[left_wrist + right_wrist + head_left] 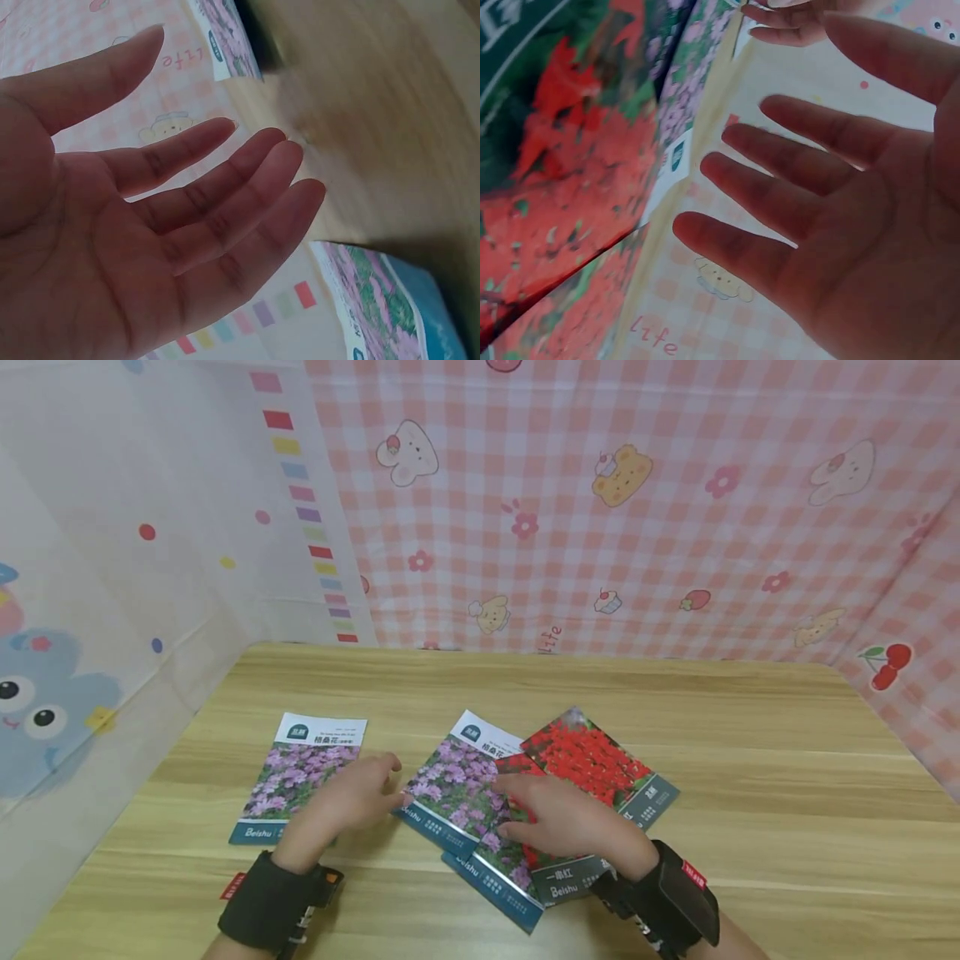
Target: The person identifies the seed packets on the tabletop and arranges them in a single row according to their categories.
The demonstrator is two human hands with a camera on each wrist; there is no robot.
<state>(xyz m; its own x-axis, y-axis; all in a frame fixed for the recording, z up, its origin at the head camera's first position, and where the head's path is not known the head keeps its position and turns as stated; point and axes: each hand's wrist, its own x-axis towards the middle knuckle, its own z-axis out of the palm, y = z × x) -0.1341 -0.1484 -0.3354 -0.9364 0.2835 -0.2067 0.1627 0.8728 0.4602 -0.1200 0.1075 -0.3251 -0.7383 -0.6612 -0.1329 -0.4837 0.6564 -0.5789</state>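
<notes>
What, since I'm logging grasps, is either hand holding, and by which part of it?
Nothing is held: the left hand and the right hand both show empty palms and no grip.

You have a purple-flowered packet (303, 768) lying flat, face up, at the left of the table (757, 777), apart from the rest. Nearer the middle, another purple packet (453, 781) slants over a third purple packet (512, 867); to its right, a near red packet (562, 870) and a far red packet (588, 756) overlap, differently angled.
</notes>
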